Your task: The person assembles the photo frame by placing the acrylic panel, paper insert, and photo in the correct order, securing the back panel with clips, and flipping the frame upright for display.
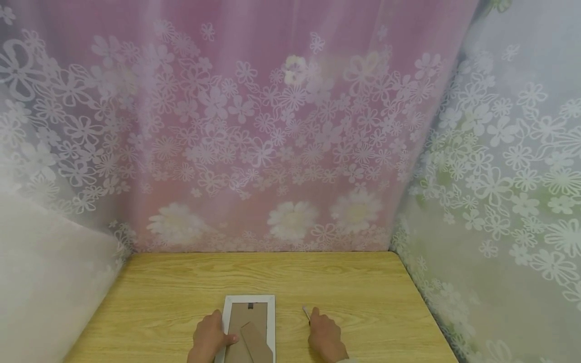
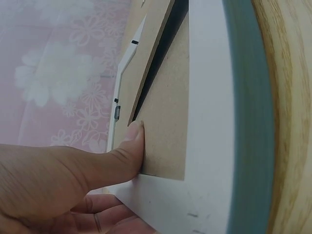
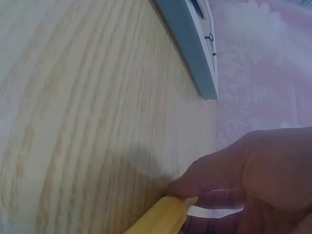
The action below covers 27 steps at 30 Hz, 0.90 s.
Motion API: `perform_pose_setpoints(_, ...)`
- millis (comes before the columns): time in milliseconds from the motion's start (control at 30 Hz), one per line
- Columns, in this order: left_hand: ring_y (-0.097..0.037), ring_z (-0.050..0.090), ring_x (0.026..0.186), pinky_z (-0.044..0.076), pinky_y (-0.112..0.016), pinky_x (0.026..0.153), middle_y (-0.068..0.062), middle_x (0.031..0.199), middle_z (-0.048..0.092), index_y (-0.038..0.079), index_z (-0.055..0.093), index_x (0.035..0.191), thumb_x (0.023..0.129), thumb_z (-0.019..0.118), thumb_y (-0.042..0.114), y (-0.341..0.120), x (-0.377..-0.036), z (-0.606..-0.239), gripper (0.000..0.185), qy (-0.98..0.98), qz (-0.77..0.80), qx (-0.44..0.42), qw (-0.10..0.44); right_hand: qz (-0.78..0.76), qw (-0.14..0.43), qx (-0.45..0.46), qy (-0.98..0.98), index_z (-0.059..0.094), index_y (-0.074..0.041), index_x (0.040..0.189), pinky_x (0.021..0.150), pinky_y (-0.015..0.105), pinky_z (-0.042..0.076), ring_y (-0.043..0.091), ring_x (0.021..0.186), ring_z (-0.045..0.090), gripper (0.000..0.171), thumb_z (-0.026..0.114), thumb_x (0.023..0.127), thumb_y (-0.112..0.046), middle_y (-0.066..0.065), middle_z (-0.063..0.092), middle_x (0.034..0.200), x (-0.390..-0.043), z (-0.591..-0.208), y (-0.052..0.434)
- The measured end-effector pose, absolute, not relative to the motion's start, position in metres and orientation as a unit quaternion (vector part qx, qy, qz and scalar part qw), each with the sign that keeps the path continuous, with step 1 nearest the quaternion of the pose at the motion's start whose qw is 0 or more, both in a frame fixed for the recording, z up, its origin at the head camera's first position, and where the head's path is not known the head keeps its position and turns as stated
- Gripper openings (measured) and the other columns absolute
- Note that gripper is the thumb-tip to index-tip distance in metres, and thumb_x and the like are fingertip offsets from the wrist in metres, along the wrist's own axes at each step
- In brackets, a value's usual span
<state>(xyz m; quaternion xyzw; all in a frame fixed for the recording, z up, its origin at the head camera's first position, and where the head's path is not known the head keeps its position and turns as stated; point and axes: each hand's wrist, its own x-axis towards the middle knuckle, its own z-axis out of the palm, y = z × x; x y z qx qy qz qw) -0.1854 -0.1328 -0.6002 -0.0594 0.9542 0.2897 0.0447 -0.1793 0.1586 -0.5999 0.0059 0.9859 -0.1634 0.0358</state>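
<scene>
A picture frame [image 1: 271, 317] lies with its back up on the table, with a white border, blue-green side and brown backing board [image 2: 165, 112]. Its brown stand leg [image 1: 256, 343] is tilted up a little from the board. My left hand [image 1: 209, 335] grips the frame's left edge, thumb pressed on the backing near the leg's tip and fingers at the outer side. To the right of the frame, my right hand [image 1: 326, 335] holds a yellow-handled tool [image 3: 163, 217] with a thin metallic end, low over the table. The fingers hide part of it; its exact kind I cannot tell.
The wood-grain table [image 1: 181, 275] has its far edge against a pink flowered curtain [image 1: 272, 151]. Pale flowered cloth [image 1: 513, 201] hangs along the right side, and more whitish cloth [image 1: 45, 267] along the left. Small dark metal clips [image 3: 209, 37] sit on the frame's back.
</scene>
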Motion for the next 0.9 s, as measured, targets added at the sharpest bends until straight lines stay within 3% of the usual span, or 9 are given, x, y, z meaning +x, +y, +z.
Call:
perform_pose_setpoints(300,-0.024,0.06,0.07,0.049,-0.039,0.063,-0.01,0.077,0.062,-0.002,0.059,0.094,0.064,0.097,0.025,-0.133,-0.186,-0.601,0.055,0.954,0.289,-0.065,0.051,-0.205,0.068,-0.012,0.976,0.058,-0.002,0.11,0.056,0.042,0.049,0.027,0.067,0.056,0.029,0.068,0.085,0.009,0.016,0.056,0.087,-0.179,-0.594,0.158)
perform_pose_setpoints(500,-0.024,0.059,0.07,0.048,-0.039,0.062,-0.01,0.078,0.062,-0.002,0.059,0.094,0.065,0.097,0.026,-0.133,-0.185,-0.6,0.056,0.955,0.288,-0.058,0.047,-0.186,0.057,-0.028,0.981,0.061,-0.004,0.104,0.057,0.042,0.047,0.024,0.067,0.054,0.024,0.068,0.084,0.007,0.013,0.055,0.086,-0.181,-0.591,0.158)
perform_pose_setpoints(667,-0.024,0.059,0.07,0.048,-0.039,0.062,-0.01,0.077,0.063,-0.002,0.059,0.095,0.064,0.097,0.026,-0.134,-0.185,-0.601,0.057,0.956,0.284,-0.054,0.043,-0.176,0.034,-0.058,0.982,0.066,-0.005,0.092,0.053,0.034,0.044,0.016,0.061,0.05,0.004,0.068,0.092,-0.002,0.005,0.058,0.075,-0.181,-0.588,0.159)
perform_pose_setpoints(800,-0.024,0.059,0.07,0.048,-0.039,0.062,-0.01,0.077,0.062,-0.003,0.059,0.094,0.064,0.098,0.026,-0.133,-0.185,-0.601,0.057,0.957,0.281,-0.051,0.04,-0.19,0.007,-0.077,0.979,0.063,-0.01,0.076,0.046,0.028,0.034,0.011,0.053,0.042,0.021,0.066,0.097,-0.011,-0.003,0.052,0.063,-0.182,-0.587,0.16)
perform_pose_setpoints(900,-0.024,0.059,0.07,0.048,-0.039,0.062,-0.011,0.077,0.062,-0.003,0.058,0.095,0.064,0.098,0.027,-0.134,-0.185,-0.601,0.058,0.958,0.28,-0.05,0.041,-0.2,-0.003,-0.08,0.976,0.062,-0.012,0.073,0.045,0.026,0.029,0.009,0.051,0.037,0.025,0.066,0.097,-0.012,-0.005,0.048,0.059,-0.184,-0.585,0.16)
